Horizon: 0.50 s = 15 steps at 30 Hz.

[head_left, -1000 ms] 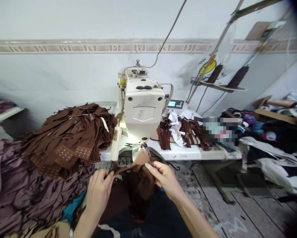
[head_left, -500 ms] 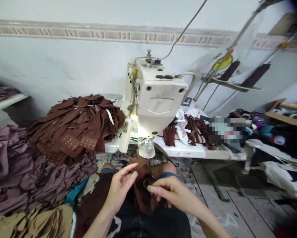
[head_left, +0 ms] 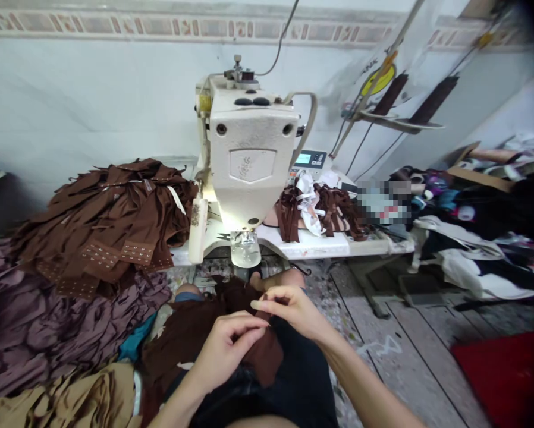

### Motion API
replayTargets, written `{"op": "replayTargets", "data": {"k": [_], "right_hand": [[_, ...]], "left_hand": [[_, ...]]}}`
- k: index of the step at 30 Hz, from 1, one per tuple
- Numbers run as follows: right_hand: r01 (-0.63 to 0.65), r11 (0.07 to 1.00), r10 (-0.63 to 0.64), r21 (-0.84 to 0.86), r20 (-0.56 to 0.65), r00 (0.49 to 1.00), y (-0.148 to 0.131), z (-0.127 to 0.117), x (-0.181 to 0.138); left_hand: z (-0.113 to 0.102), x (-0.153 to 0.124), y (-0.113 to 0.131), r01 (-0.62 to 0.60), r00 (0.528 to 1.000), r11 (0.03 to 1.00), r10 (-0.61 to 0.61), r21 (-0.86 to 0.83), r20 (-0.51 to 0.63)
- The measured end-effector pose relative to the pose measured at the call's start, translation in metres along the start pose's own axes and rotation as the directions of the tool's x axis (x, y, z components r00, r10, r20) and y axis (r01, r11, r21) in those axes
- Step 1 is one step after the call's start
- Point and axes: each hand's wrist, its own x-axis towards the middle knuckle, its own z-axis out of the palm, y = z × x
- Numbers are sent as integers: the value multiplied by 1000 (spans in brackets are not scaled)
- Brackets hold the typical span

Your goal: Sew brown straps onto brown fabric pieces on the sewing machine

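Observation:
Above my lap, a small brown fabric piece [head_left: 267, 358] hangs from my two hands. My right hand [head_left: 294, 308] pinches its upper edge between thumb and fingers. Just below and to the left, my left hand [head_left: 232, 343] has its thumb and index fingertips closed on the same piece. More brown fabric [head_left: 178, 336] lies across my legs. In front of me stands a white sewing machine [head_left: 249, 160], its lamp lit, with a clear guard [head_left: 245, 249] at its needle end.
A heap of brown garment pieces with hook-and-eye strips [head_left: 110, 220] lies left of the machine. Purple fabric [head_left: 71, 339] and tan fabric [head_left: 84, 395] are piled lower left. Brown and white straps [head_left: 311, 208] lie on the right of the table. Thread cones [head_left: 434, 100] stand beyond.
My right hand has risen and drawn closer to my left hand. My left fingers, apart before, have closed on the fabric. The view has shifted, so the machine appears farther left and higher.

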Motion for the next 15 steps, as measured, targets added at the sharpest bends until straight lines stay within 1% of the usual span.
{"op": "replayTargets", "data": {"k": [2,4,6,7,8,9,10,11,12,13,15], "right_hand": [[43,999,-44,-21,-51,998,-8,-3,1],[124,989,-132,-76,-111,985,-22,-6,4],[205,971,-225,-127,-171,959,-36,-7,10],[239,960,-266,-149,-206,942,-41,-7,15],[266,949,-303,-170,-244,921,-44,-7,21],[290,938,-336,-192,-283,898,-47,-7,28],[309,926,-365,-216,-316,876,-47,-6,36],[324,915,-392,-238,-341,854,-47,-5,43],[337,906,-412,-255,-360,837,-46,-4,51],[345,901,-425,-263,-376,823,-45,-3,57],[356,896,-438,-265,-396,807,-44,-1,67]], "left_hand": [[-7,3,5,34,999,999,-35,-25,-29],[-15,8,13,-3,998,1000,2,-17,-59],[-22,13,25,-107,987,992,114,69,-112],[-25,16,31,-166,970,975,188,151,-151],[-27,20,36,-217,943,942,270,258,-193],[-29,24,41,-257,906,890,358,377,-225],[-31,28,45,-292,863,819,448,495,-233],[-32,32,47,-323,820,734,532,597,-211],[-33,37,49,-358,785,645,600,675,-157],[-34,41,51,-395,760,561,645,728,-84],[-37,49,51,-452,735,418,675,788,63]]}}
